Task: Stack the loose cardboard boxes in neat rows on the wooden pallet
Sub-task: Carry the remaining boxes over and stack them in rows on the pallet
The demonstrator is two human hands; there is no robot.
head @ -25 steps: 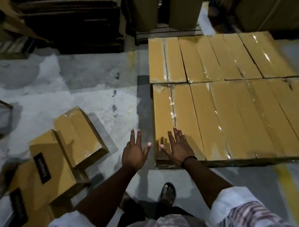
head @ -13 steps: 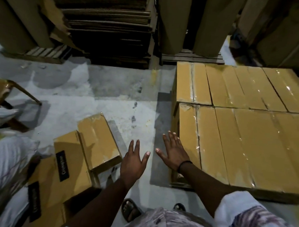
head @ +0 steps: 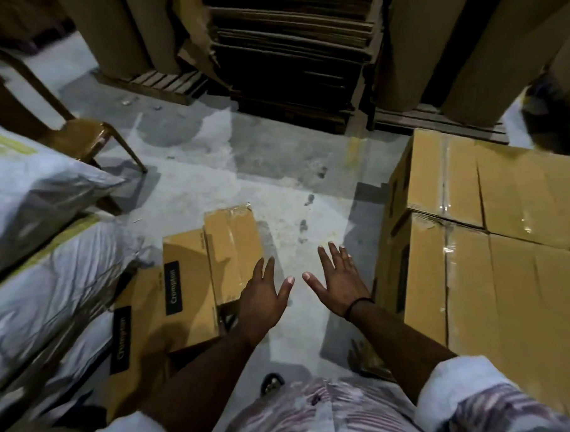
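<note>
Loose boxes (head: 206, 274) lie beside outstretched left hand (head: 263, 299) and right hand (head: 339, 285), fingers spread.

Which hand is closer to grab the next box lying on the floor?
Probably left. The left hand, fingers spread, is at the edge of the loose boxes. The right hand, also open, is over bare floor, nearer the stacked boxes.

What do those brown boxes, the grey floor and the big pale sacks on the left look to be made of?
Boxes: matt brown cardboard with folded flaps; the glossy strips along the seams look like clear plastic tape.
Floor: probably bare concrete, grey, patchy and stained.
Sacks: likely woven plastic, judging by the crinkled, faintly shiny white skin, though blur leaves it open.
</note>
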